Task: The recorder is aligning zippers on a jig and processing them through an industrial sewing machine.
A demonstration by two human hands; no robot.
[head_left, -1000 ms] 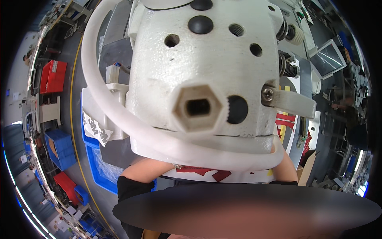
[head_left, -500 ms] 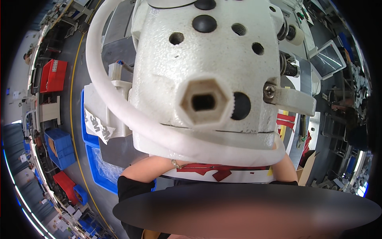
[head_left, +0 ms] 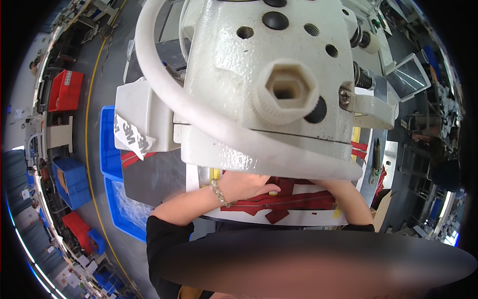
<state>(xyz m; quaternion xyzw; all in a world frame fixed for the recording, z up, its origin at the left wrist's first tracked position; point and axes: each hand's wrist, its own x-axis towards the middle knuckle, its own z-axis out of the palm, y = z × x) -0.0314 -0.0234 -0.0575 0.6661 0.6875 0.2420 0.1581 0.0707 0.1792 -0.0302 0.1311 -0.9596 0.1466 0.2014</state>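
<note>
Head view: red fabric piece (head_left: 298,201) lies lower ctr of frame, below the machine head. Long axis runs approx L–R, R end a touch higher; thin line along its length, looks like a zip. Short red tab (head_left: 277,216) sticks out twd btm edge; another red part runs up under the machine.

L hand (head_left: 245,185), w/ bead bracelet (head_left: 217,193) at wrist, comes in from lower L, over/just beside the fabric's upper L part. Thumb spread to the R, apart from fingers; fingertips hidden, so can't tell if it grips. R forearm (head_left: 352,202) rises on lower R; R hand mostly lost behind the machine, so can't tell how far its fingers are spread or what they hold.

White machine head (head_left: 234,74) w/ thick white tube (head_left: 209,122) blocks most of ctr, cut off at top. Blurred oval covers btm.

White tabletop (head_left: 308,218) under fabric; grey plate (head_left: 149,182) to its L, blue bins (head_left: 110,119) beside that. Room: grey floor (head_left: 93,164), red crate (head_left: 66,89) upper L, blue box (head_left: 72,187) mid L, screen (head_left: 411,77) upper R. Far edges bent, hard to make out.
</note>
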